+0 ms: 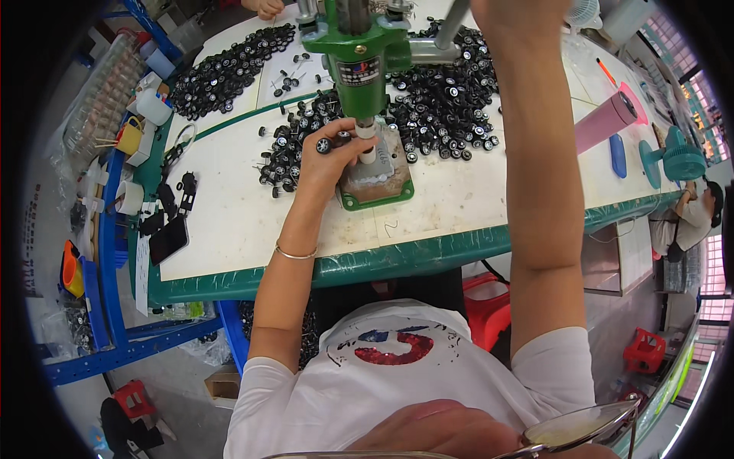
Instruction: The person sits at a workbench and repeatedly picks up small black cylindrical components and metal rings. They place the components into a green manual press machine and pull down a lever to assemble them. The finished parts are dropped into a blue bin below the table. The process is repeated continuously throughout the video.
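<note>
A green hand press (359,96) stands on the table before me, its metal base (382,177) edged in green. My left hand (329,162) is at the press, fingers closed around a small black toy wheel (324,145) with a silver hub, close to the pale ram (366,131). A second wheel shows between those fingers; its far side is hidden. My right arm reaches up to the top edge, where my right hand (524,19) is blurred and cut off beside the press lever (453,24). Its fingers are hidden.
Heaps of black wheels (451,99) lie behind and beside the press; more wheels (229,73) are at the far left. A pink bottle (608,122), blue case (618,156) and teal fan (680,159) stand right. A phone (169,241) lies left. Another person's hand (264,8) is at the far edge.
</note>
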{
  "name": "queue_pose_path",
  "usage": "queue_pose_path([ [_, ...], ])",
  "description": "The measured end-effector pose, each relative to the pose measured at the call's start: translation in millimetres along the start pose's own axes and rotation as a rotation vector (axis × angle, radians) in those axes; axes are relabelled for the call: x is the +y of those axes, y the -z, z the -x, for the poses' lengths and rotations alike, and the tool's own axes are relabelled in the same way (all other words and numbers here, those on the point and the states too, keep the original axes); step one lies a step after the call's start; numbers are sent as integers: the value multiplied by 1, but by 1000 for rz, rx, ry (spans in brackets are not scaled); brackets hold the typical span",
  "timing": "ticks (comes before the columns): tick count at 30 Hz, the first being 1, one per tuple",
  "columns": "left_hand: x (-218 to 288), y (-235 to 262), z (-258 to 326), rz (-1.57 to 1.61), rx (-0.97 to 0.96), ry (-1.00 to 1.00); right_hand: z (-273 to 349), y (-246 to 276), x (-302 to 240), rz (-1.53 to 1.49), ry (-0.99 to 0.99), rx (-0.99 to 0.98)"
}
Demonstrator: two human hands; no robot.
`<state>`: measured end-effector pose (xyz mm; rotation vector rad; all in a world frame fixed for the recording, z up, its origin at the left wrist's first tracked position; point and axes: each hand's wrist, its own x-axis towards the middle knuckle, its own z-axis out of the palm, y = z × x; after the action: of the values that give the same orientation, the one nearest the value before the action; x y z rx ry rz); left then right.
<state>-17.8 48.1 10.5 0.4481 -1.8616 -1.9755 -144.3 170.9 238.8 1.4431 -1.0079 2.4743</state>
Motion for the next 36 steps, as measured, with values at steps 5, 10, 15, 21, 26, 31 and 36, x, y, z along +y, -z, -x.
queue_pose_path([
  [5,17,-9,1,19,112,67,-47,28,48,116,-287,32],
  [10,16,26,9,304,117,178,-66,46,81,2,-501,-5],
  [15,3,69,38,799,83,238,-29,47,63,93,-494,14],
  [21,-2,125,134,766,219,151,74,116,64,754,-340,-51],
  [26,-28,203,240,443,25,186,188,136,73,984,-450,-465],
  [31,-130,281,363,-927,143,674,231,133,77,1189,-138,-664],
  [36,-101,216,312,-906,-48,664,235,133,76,1247,-116,-660],
])
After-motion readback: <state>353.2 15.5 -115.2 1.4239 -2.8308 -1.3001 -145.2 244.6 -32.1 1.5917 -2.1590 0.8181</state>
